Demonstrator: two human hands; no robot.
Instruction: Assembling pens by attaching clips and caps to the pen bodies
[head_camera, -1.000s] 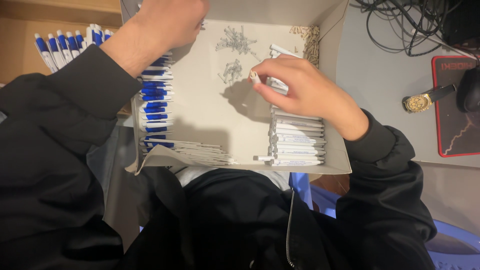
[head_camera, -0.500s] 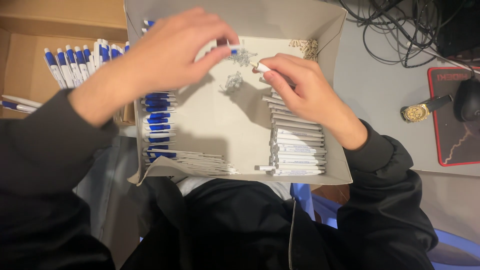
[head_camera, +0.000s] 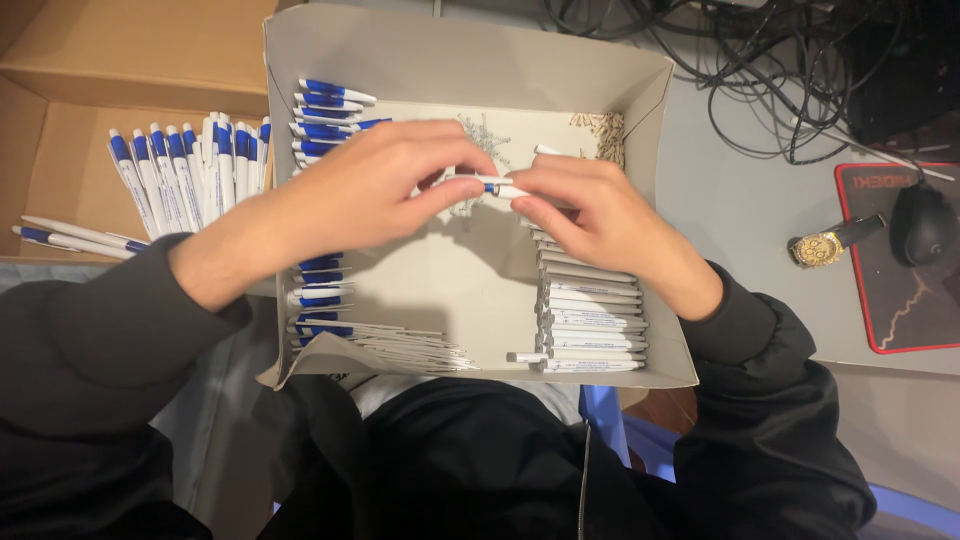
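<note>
Both my hands meet over the middle of a shallow grey cardboard tray (head_camera: 640, 90) on my lap. My left hand (head_camera: 380, 190) and my right hand (head_camera: 590, 215) pinch the two ends of one white pen part with a blue tip (head_camera: 497, 186). Blue pen pieces (head_camera: 325, 110) lie stacked along the tray's left side. A row of white pen barrels (head_camera: 592, 320) fills its right side. Small metal springs (head_camera: 480, 130) lie at the back, thin white refills (head_camera: 400, 345) at the front.
A brown cardboard box (head_camera: 140, 60) on the left holds finished blue and white pens (head_camera: 190, 170). On the grey desk to the right lie a gold wristwatch (head_camera: 825, 245), a black mouse (head_camera: 922, 222) on a red-edged mat, and tangled black cables (head_camera: 780, 70).
My left hand came down from the tray's far left to the middle. It now meets my right hand on the pen part, which my right hand lifted from the barrel row.
</note>
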